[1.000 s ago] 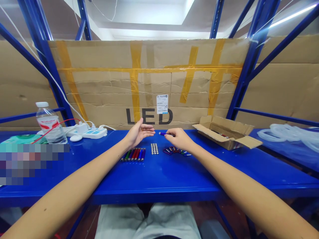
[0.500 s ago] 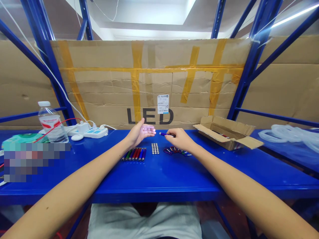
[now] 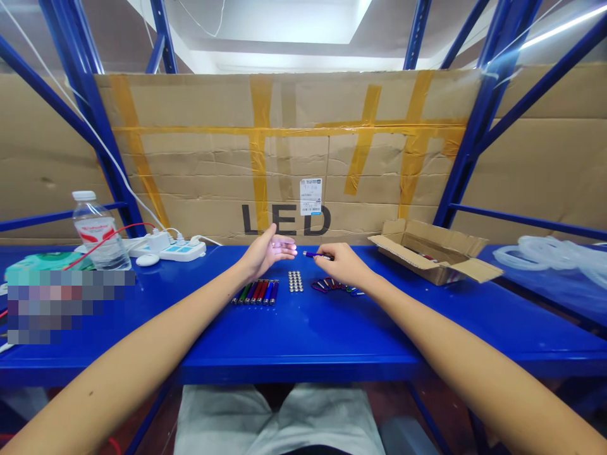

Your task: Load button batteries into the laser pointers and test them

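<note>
My left hand hovers palm-up above the blue table, fingers stretched out; I cannot make out whether anything small rests in the palm. My right hand is pinched on a small blue tube whose tip points toward the left palm. Below the left hand lies a row of coloured tubes. A block of small silver button cells sits between the hands. A cluster of coloured clips lies under the right hand.
An open cardboard box stands at the right, with clear tubing beyond it. A water bottle, a white power strip with cables and a white mouse are at the left. A cardboard sheet marked LED backs the table.
The left hand's fingers have uncurled and the palm has turned more upward. The right hand has stayed in place with the tube.
</note>
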`<action>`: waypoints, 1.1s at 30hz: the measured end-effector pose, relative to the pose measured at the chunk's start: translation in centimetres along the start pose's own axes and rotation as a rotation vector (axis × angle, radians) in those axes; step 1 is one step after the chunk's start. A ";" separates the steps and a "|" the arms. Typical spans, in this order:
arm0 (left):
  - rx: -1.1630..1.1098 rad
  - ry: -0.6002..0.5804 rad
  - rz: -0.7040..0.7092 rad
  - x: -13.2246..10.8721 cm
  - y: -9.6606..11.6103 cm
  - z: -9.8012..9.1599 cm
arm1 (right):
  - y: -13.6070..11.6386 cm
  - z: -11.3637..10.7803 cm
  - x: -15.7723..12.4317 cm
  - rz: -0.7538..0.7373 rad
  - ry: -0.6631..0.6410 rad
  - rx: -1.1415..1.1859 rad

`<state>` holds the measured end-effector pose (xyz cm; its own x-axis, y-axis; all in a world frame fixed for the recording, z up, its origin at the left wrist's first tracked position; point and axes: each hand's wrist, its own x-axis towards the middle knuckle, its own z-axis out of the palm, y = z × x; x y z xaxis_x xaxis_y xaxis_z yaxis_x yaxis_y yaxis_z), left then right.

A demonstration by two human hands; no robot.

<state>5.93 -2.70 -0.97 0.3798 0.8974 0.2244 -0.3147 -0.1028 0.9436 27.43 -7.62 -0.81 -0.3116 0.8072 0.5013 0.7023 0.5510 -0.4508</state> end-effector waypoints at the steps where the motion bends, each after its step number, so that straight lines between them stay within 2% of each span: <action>1: -0.001 -0.002 0.000 0.0 0.0 0.0 | 0.0 0.0 0.0 -0.001 -0.002 0.000; 17: -0.005 0.007 -0.001 0.0 -0.2 0.0 | 0.0 0.0 0.0 -0.028 0.033 -0.010; 22: -0.015 0.002 0.002 0.0 -0.1 -0.2 | -0.1 -0.1 0.0 0.010 0.053 0.006; 33: -0.062 -0.001 -0.006 0.3 0.1 -0.7 | 0.3 -0.5 0.1 0.052 0.250 0.040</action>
<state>5.42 -2.19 -1.02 0.3829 0.8975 0.2188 -0.3659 -0.0702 0.9280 27.91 -7.44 -0.52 -0.1045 0.7599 0.6416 0.6858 0.5223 -0.5068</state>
